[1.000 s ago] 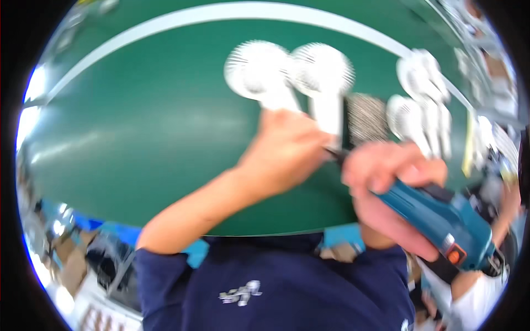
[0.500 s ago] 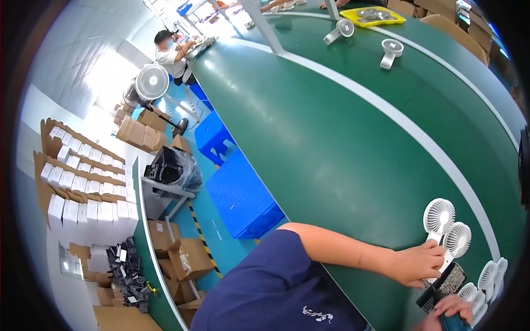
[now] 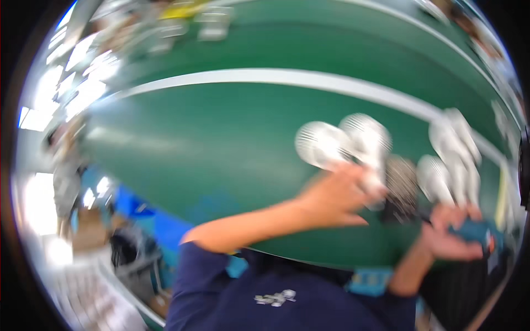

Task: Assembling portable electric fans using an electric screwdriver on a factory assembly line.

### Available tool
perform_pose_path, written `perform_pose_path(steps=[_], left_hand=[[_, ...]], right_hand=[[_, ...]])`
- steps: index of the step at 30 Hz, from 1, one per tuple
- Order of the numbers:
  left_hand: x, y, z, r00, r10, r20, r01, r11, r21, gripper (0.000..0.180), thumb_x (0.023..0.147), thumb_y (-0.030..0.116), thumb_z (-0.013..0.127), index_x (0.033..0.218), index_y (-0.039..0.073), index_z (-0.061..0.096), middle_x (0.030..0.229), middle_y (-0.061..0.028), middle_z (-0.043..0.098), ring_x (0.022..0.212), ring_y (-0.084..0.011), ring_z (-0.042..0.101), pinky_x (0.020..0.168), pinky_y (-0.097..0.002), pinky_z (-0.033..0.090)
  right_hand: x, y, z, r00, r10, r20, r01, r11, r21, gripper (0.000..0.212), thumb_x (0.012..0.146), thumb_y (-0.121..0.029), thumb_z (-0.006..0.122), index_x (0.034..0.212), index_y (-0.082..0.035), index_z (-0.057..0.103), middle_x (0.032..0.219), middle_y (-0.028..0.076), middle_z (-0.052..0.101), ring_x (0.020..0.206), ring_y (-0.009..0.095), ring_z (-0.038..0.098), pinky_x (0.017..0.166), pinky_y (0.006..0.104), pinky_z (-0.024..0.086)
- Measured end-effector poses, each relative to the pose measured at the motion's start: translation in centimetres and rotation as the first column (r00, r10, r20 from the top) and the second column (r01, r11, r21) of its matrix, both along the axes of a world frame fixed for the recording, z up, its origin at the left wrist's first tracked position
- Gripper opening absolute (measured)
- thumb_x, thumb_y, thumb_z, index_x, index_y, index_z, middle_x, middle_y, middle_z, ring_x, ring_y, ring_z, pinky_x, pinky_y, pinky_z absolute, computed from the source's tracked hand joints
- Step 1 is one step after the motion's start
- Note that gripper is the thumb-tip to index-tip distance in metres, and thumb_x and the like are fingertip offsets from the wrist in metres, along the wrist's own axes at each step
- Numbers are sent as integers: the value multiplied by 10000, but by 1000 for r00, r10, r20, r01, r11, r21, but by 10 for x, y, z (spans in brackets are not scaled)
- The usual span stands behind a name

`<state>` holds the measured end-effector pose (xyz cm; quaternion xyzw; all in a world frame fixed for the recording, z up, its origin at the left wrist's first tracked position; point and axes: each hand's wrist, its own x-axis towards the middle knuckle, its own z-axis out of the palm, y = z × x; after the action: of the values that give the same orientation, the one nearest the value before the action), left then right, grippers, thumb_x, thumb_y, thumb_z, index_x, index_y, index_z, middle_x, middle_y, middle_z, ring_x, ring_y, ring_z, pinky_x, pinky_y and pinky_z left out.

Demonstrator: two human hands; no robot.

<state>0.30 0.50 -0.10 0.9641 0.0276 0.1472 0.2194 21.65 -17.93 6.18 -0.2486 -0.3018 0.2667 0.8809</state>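
Observation:
Motion blurs the whole view. My left hand (image 3: 342, 193) lies over the handles of two white handheld fans (image 3: 361, 135), its thumb apart from the fingers; whether it grips a handle is smeared. Just right of its fingertips stands a dark box of small metal pieces (image 3: 402, 185), which look like screws. My right hand (image 3: 450, 234) is closed round a teal power screwdriver (image 3: 475, 230), whose dark tip points left toward the box. Beyond that hand several more white handheld fans (image 3: 455, 140) lie grouped on the table.
The green worktable (image 3: 232, 127) has a white strip (image 3: 265, 76) curving across it. At the far left lie more white fans (image 3: 215, 22) by a yellow tray (image 3: 179, 10). A person (image 3: 66, 165) stands beyond the left end. Blue stools (image 3: 165, 229) and a carton (image 3: 91, 229) are below the near edge.
The view has swung right, so both hands and the fans now appear nearer its middle. My right hand, still on the screwdriver, shows more fully. My left hand stays by the two fans.

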Motion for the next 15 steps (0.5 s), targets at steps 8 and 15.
perform_pose_path(steps=[8,15], left_hand=[[24,10,26,982,45,-182,-5,976,216,786,780,451,756,1454,148,488,1556,-135,385,1459,-329,329,1190,-540,188],[25,-8,19,985,98,-141,-71,979,189,729,795,411,761,1423,143,508,1517,-124,432,1435,-315,372,1150,-529,244]], right_hand=[[-15,25,-12,885,-160,437,127,986,104,973,755,-860,543,1163,18,446,874,145,546,578,217,565,513,354,519],[-12,32,-31,915,-139,379,93,986,137,970,747,-874,528,1158,3,458,849,148,558,542,217,561,482,341,514]])
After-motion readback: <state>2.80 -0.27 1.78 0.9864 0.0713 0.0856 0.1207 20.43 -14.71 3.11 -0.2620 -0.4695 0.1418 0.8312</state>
